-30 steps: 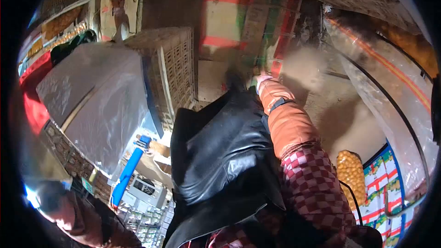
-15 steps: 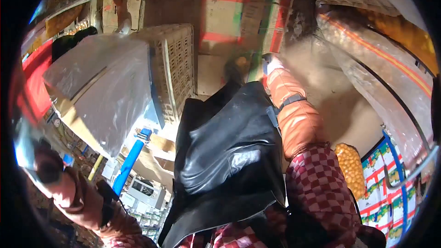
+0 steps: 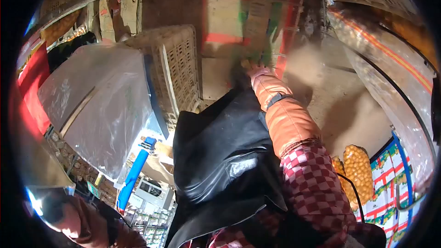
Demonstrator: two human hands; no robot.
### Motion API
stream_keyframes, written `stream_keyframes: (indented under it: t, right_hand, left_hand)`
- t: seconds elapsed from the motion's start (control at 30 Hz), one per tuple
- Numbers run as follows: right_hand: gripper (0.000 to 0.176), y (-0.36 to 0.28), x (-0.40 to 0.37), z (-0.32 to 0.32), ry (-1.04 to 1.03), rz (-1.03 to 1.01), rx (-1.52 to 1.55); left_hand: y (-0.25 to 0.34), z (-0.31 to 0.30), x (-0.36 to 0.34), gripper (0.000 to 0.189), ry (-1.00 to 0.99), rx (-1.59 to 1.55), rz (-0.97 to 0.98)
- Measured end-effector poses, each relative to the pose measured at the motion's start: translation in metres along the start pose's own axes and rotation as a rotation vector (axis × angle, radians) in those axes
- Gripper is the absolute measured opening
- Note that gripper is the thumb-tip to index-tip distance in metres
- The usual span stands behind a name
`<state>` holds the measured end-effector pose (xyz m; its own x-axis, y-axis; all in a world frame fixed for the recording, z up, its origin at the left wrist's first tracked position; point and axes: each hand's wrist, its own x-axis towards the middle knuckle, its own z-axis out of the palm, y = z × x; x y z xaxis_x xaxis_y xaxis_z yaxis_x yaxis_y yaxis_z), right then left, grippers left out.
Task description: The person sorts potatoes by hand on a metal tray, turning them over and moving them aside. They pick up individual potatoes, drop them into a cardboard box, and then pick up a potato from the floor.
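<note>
My right hand (image 3: 258, 70) reaches out past the black apron (image 3: 225, 156), over the cardboard on the floor. Its fingers look stretched out, somewhat blurred, beside a small yellowish round thing (image 3: 246, 63); whether they touch it is unclear. An orange sleeve cover (image 3: 289, 119) covers that forearm. At the lower left edge, my left hand (image 3: 48, 206) is dark and blurred near a bright glint, its fingers hard to make out. Flattened boxes with red and green bands (image 3: 224, 16) lie ahead of my right hand.
A plastic crate (image 3: 181, 69) stands left of centre beside a plastic-covered stack (image 3: 98, 110). Below it is a blue bar (image 3: 133, 179). Net bags of yellow-orange produce (image 3: 358, 172) and printed boxes (image 3: 388, 174) stand at the lower right. Clear sheeting (image 3: 390, 78) hangs at the right.
My right hand has moved left, closer to the round thing. My left hand has dropped lower at the left edge. The view has shifted slightly, and more of the net bags shows.
</note>
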<state>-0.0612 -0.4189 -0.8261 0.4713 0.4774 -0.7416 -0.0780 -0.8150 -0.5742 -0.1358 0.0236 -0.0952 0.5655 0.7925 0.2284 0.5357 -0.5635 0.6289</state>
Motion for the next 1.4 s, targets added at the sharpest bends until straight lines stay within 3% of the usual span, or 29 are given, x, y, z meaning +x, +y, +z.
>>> stream_keyframes:
  t: [0.03,0.07,0.13,0.23,0.33,0.37,0.53,0.6,0.63,0.67,0.7,0.77,0.83,0.87,0.97,1.0,1.03,1.1,1.17,1.27,1.3,1.4]
  right_hand:
    - [0.054,0.028,0.026,0.045,0.098,0.035,0.637]
    - [0.054,0.003,0.025,0.030,0.092,0.030,0.645]
    - [0.063,-0.039,0.018,-0.007,-0.341,-0.008,-0.587]
    - [0.062,0.077,0.071,0.091,-0.046,-0.227,-0.326]
    - [0.054,-0.052,0.017,-0.023,-0.462,-0.023,-0.591]
    - [0.054,-0.058,0.012,-0.032,-0.462,-0.024,-0.593]
    - [0.044,-0.059,-0.021,-0.083,-0.170,0.366,0.716]
    - [0.043,-0.064,-0.039,-0.121,-0.378,0.171,0.882]
    - [0.044,-0.075,-0.056,-0.142,-0.410,0.196,1.087]
    - [0.046,-0.115,-0.085,-0.179,-0.439,0.217,1.290]
    - [0.051,-0.145,-0.111,-0.209,-0.489,0.111,1.469]
    - [0.047,-0.190,-0.148,-0.241,-0.304,0.081,1.328]
    - [0.039,-0.248,-0.195,-0.287,-0.315,0.120,1.551]
    - [0.038,-0.280,-0.214,-0.314,-0.386,0.158,1.607]
    - [0.054,-0.319,-0.251,-0.344,-0.511,0.013,1.757]
    - [0.061,-0.334,-0.263,-0.352,-0.489,-0.030,1.728]
    - [0.058,-0.363,-0.281,-0.367,-0.397,0.006,1.640]
    - [0.056,-0.383,-0.295,-0.385,-0.391,-0.122,1.376]
    - [0.046,-0.411,-0.328,-0.410,-0.506,-0.179,1.419]
    - [0.045,-0.445,-0.390,-0.441,-0.473,-0.160,1.381]
    - [0.046,-0.457,-0.408,-0.450,-0.435,-0.191,1.392]
    - [0.042,-0.493,-0.433,-0.501,-0.039,-0.141,1.431]
  left_hand:
    - [0.003,-0.002,-0.002,0.050,-0.014,0.013,-0.005]
    - [0.006,-0.004,-0.003,0.050,-0.022,0.021,-0.017]
    - [0.008,-0.007,-0.003,0.049,-0.034,0.031,-0.034]
    - [0.012,-0.012,-0.007,0.049,-0.057,0.043,-0.048]
    - [0.017,-0.019,-0.012,0.049,-0.069,0.047,-0.049]
    - [0.019,-0.022,-0.015,0.049,-0.075,0.039,-0.055]
    - [0.012,-0.027,-0.012,0.048,-0.145,0.011,-0.045]
    - [0.003,-0.034,-0.010,0.048,-0.241,-0.014,-0.024]
    - [-0.001,-0.045,-0.005,0.048,-0.337,-0.027,0.007]
    - [-0.011,-0.050,0.003,0.048,-0.592,-0.060,0.094]
    - [0.000,-0.020,0.003,0.047,-0.323,-0.029,0.065]
    - [0.038,0.056,-0.002,0.045,-0.050,-0.016,0.075]
    - [0.083,0.108,-0.008,0.044,0.096,-0.027,0.057]
    - [0.095,0.112,-0.008,0.045,0.066,0.161,0.263]
    - [0.067,0.096,0.005,0.050,0.089,0.566,0.342]
    - [0.082,0.096,0.000,0.052,0.061,0.567,0.309]
    - [0.099,0.096,-0.003,0.053,0.036,0.564,0.279]
    - [0.107,0.089,-0.004,0.049,-0.041,0.497,0.217]
    - [0.093,0.098,-0.003,0.049,0.003,0.549,0.241]
    - [0.103,0.092,-0.002,0.049,-0.006,0.562,0.252]
    - [0.102,0.093,-0.002,0.049,-0.025,0.562,0.222]
    - [0.096,0.095,-0.004,0.050,-0.047,0.528,0.200]
